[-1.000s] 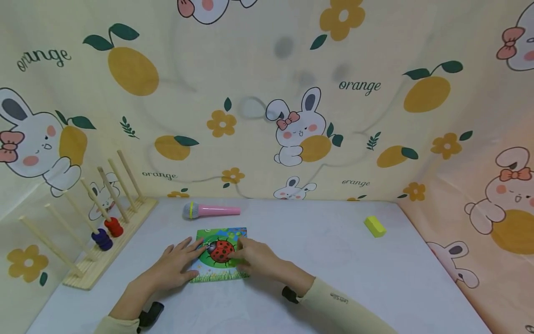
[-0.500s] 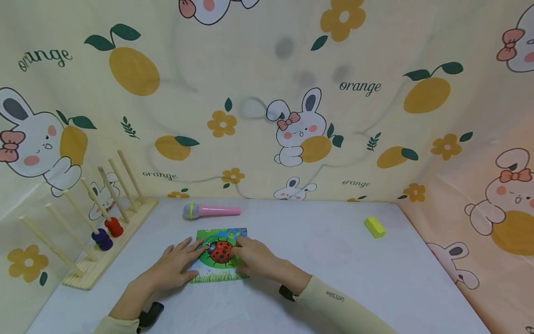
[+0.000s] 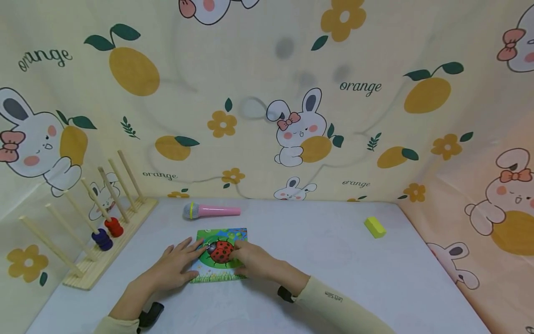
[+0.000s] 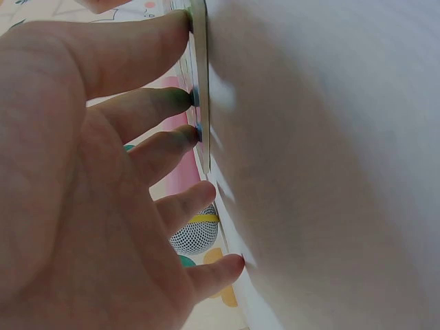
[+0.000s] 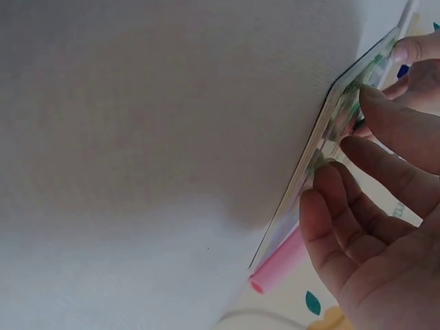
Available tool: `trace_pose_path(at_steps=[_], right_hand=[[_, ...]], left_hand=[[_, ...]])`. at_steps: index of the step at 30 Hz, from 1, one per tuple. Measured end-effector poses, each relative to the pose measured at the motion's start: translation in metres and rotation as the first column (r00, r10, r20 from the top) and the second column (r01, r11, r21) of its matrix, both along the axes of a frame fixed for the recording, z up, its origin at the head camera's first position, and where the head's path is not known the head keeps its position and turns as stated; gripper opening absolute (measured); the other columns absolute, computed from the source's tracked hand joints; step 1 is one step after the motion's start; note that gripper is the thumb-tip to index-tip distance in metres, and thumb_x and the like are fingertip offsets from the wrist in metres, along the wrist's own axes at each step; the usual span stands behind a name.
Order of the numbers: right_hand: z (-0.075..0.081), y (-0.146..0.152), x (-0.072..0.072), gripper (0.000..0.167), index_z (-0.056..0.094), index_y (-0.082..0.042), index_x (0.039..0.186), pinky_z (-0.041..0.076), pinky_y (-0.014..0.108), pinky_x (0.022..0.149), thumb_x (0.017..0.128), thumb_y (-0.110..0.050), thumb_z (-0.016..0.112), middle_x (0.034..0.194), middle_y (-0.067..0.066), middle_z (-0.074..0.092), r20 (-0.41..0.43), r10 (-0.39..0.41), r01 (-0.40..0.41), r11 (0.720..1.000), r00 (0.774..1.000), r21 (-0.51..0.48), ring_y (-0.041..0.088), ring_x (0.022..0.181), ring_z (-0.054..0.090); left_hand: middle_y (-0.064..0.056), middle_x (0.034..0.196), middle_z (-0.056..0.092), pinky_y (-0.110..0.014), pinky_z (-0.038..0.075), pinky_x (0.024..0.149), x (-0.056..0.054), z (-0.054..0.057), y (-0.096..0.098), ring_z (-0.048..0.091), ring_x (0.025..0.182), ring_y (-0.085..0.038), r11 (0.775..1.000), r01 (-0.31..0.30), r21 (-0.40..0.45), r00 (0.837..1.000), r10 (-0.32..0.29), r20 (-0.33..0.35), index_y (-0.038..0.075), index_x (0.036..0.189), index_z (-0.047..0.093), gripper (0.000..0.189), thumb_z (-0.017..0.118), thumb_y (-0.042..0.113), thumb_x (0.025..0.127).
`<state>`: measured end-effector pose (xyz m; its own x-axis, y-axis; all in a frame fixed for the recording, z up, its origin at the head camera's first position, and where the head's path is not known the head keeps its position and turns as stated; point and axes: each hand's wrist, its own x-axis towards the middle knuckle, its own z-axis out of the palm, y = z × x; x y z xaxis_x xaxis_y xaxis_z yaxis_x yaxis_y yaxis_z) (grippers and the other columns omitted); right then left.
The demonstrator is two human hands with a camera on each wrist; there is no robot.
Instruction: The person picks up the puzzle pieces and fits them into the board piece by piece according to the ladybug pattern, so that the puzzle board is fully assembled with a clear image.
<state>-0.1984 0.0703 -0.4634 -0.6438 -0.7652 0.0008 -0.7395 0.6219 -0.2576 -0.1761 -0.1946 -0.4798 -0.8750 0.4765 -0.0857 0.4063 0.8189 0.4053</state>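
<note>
A thin square puzzle board (image 3: 219, 277) with a red ladybug picture (image 3: 219, 251) lies flat on the white table. My left hand (image 3: 175, 268) rests at its left side, fingers spread. In the left wrist view the thumb and nearest fingertips touch the edge of the board (image 4: 201, 69), and the little finger reaches the tabletop. From the right, my right hand (image 3: 259, 262) covers part of the board's right side. Its fingers are loosely bent, with thumb and fingertips on the picture near the ladybug in the right wrist view. The palm hides part of the picture.
A pink toy microphone (image 3: 212, 211) lies behind the board. To the left stands a wooden peg rack (image 3: 93, 264) with purple rings (image 3: 102, 240) and red rings (image 3: 113, 227). A yellow block (image 3: 375, 227) lies at the back right. Patterned cloth (image 3: 250, 139) encloses the table.
My right hand has shifted slightly left over the board, its fingertips closer to the ladybug. My left hand and the board stay in place.
</note>
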Motion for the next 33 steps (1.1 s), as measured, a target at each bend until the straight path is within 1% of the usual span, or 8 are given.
trace_pose_path(at_steps=[7, 11, 17, 20, 22, 25, 28, 33], right_hand=[[0.004, 0.002, -0.001, 0.036, 0.074, -0.007, 0.113, 0.041, 0.012, 0.068, 0.081, -0.019, 0.084, 0.096, -0.003, 0.057, 0.066, 0.002, 0.0, 1.0, 0.998, -0.027, 0.001, 0.08, 0.045], [0.005, 0.006, -0.003, 0.04, 0.072, -0.007, 0.118, 0.04, 0.015, 0.066, 0.082, -0.021, 0.084, 0.098, -0.002, 0.057, 0.062, -0.011, 0.013, 1.0, 0.998, -0.028, 0.005, 0.081, 0.044], [0.005, 0.015, -0.002, 0.038, 0.073, -0.011, 0.118, 0.046, 0.019, 0.078, 0.085, -0.027, 0.081, 0.11, -0.001, 0.058, 0.006, -0.039, 0.039, 0.999, 0.999, 0.014, 0.009, 0.096, 0.051], [0.005, 0.018, 0.001, 0.033, 0.074, -0.014, 0.114, 0.049, 0.024, 0.085, 0.086, -0.031, 0.08, 0.118, 0.001, 0.06, -0.024, -0.034, 0.035, 0.998, 0.999, 0.045, 0.012, 0.104, 0.055], [0.003, 0.02, 0.004, 0.033, 0.074, -0.017, 0.114, 0.05, 0.029, 0.088, 0.086, -0.034, 0.079, 0.126, 0.002, 0.06, -0.047, -0.027, 0.031, 0.997, 0.999, 0.077, 0.014, 0.112, 0.057], [0.003, 0.024, 0.01, 0.045, 0.071, -0.018, 0.124, 0.05, 0.037, 0.095, 0.086, -0.042, 0.076, 0.142, 0.003, 0.054, -0.059, 0.0, 0.008, 0.991, 0.998, 0.134, 0.018, 0.127, 0.052], [0.004, 0.028, 0.017, 0.061, 0.061, -0.017, 0.138, 0.046, 0.046, 0.103, 0.088, -0.048, 0.072, 0.154, 0.004, 0.043, -0.052, 0.041, -0.031, 0.983, 0.998, 0.182, 0.02, 0.14, 0.042], [0.009, 0.032, 0.025, 0.074, 0.046, -0.017, 0.151, 0.035, 0.055, 0.112, 0.09, -0.054, 0.066, 0.162, 0.004, 0.029, 0.045, 0.06, -0.068, 0.975, 0.997, 0.21, 0.023, 0.148, 0.028]], left_hand=[[-0.013, 0.16, 0.033, -0.079, 0.014, 0.106, 0.0, 0.002, 0.0, 0.022, 0.145, -0.047, 1.0, 0.001, -0.003, 1.0, -0.001, 0.01, 0.007, 0.147, 0.05, 0.063, 0.072, 0.028, 0.091], [-0.013, 0.16, 0.033, -0.08, 0.014, 0.105, 0.001, 0.002, 0.0, 0.022, 0.145, -0.048, 1.0, 0.0, -0.004, 1.0, 0.0, 0.012, 0.007, 0.146, 0.05, 0.063, 0.072, 0.027, 0.09], [-0.014, 0.159, 0.034, -0.08, 0.014, 0.105, 0.001, 0.003, 0.0, 0.022, 0.145, -0.048, 1.0, 0.003, 0.006, 1.0, -0.003, 0.0, 0.006, 0.145, 0.051, 0.063, 0.073, 0.026, 0.09], [-0.014, 0.159, 0.034, -0.08, 0.014, 0.105, 0.001, 0.003, 0.0, 0.023, 0.145, -0.048, 1.0, 0.002, 0.005, 1.0, -0.002, -0.001, 0.006, 0.145, 0.051, 0.063, 0.073, 0.026, 0.09], [-0.014, 0.159, 0.034, -0.08, 0.014, 0.105, 0.001, 0.004, 0.0, 0.023, 0.145, -0.048, 1.0, 0.002, 0.004, 1.0, -0.002, -0.001, 0.006, 0.145, 0.051, 0.063, 0.073, 0.026, 0.09], [-0.014, 0.159, 0.034, -0.08, 0.015, 0.105, 0.001, 0.003, 0.001, 0.023, 0.145, -0.048, 1.0, 0.002, 0.005, 1.0, -0.002, 0.0, 0.007, 0.145, 0.051, 0.063, 0.073, 0.027, 0.09], [-0.014, 0.159, 0.034, -0.08, 0.015, 0.105, 0.001, 0.003, 0.001, 0.023, 0.145, -0.048, 1.0, 0.004, 0.008, 1.0, -0.004, -0.005, 0.006, 0.145, 0.051, 0.063, 0.073, 0.027, 0.09], [-0.013, 0.159, 0.034, -0.08, 0.015, 0.105, 0.001, 0.003, 0.001, 0.023, 0.145, -0.048, 1.0, -0.001, 0.002, 1.0, 0.001, -0.007, 0.007, 0.145, 0.052, 0.063, 0.073, 0.027, 0.09]])
